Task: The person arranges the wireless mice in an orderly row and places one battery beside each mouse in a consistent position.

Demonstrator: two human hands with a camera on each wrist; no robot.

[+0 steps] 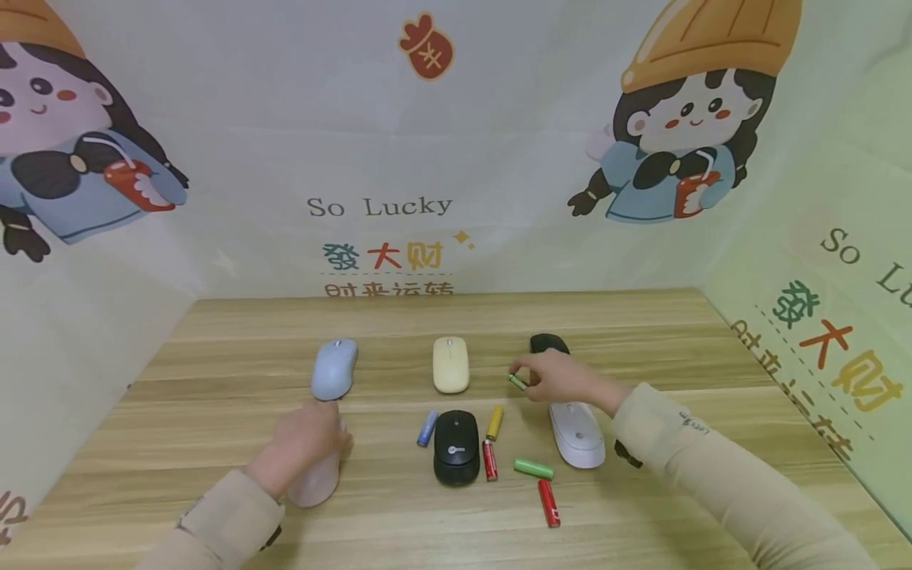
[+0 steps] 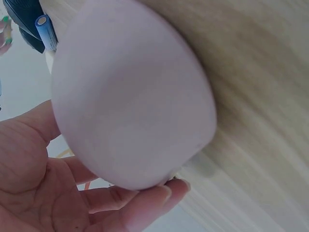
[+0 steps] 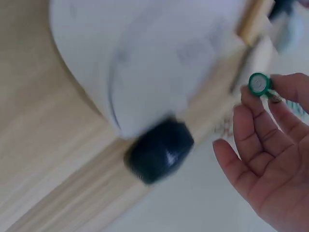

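A: Hands?

B: Right hand (image 1: 559, 376): narrow fingertip pinch on a green-ended battery (image 1: 518, 382), looks clear of the table (image 1: 214, 356). Left hand (image 1: 302, 435): fingers curled round the front end of the pale pink mouse (image 1: 313, 484).

A: One cell or two on the right?

B: Can't tell. There's a small metallic bit just beside the green end in the right wrist view.

A: Where's the battery?

B: Out at the fingertips, between the cream mouse (image 1: 451, 365) and the rear black mouse (image 1: 547, 343), beyond the white mouse (image 1: 579, 435).

A: Pink mouse down or lifted?

B: Can't tell. Its smooth shell faces the left wrist camera; no open bay visible there.

A: Step?

B: I'd call it battery in hand, mouse held, nothing joined yet. Hands are well apart.

A: Next move needs?

B: My read: keep the pinch light, don't clip the white mouse, keep the left grip steady. Check the cell's polarity before it's placed anywhere.
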